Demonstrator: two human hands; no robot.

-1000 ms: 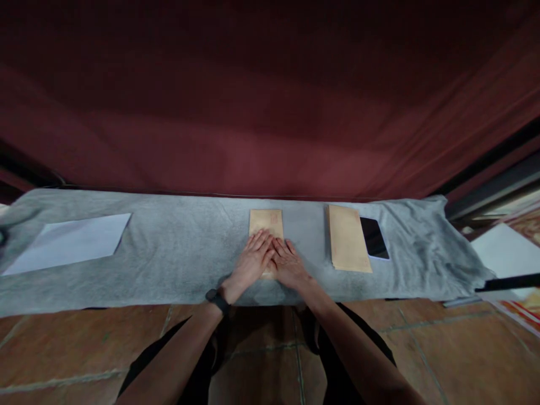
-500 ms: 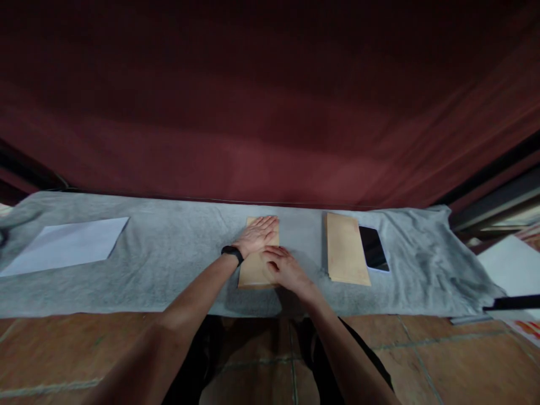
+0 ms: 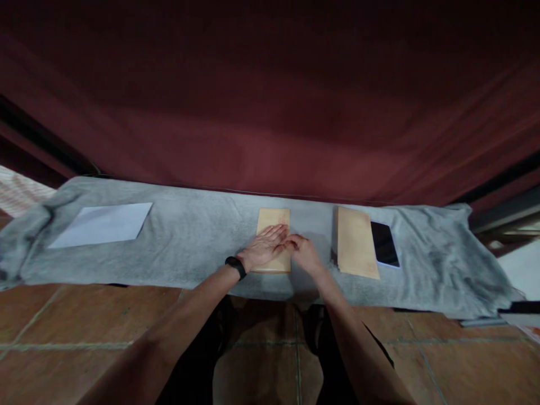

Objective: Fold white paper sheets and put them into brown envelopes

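A tan envelope [image 3: 274, 216] lies flat on the grey cloth in front of me, with faint reddish print near its top right. My left hand [image 3: 264, 247], with a black band at the wrist, lies flat across its middle, fingers stretched out. At the envelope's right edge is my right hand [image 3: 304, 253], its fingers curled together beside my left fingertips. Whatever those fingers may pinch is too small to make out.
To the right lie a stack of tan envelopes [image 3: 356, 242] and a dark-screened phone [image 3: 385, 244] against it. White paper [image 3: 103, 225] rests at the left on the grey cloth [image 3: 189, 236]. A dark red curtain [image 3: 270, 152] hangs behind.
The view has shifted, so the cloth's things appear farther right. My left hand has slid lower on the envelope, baring its top. My right hand has moved to the right edge, fingers drawn together.
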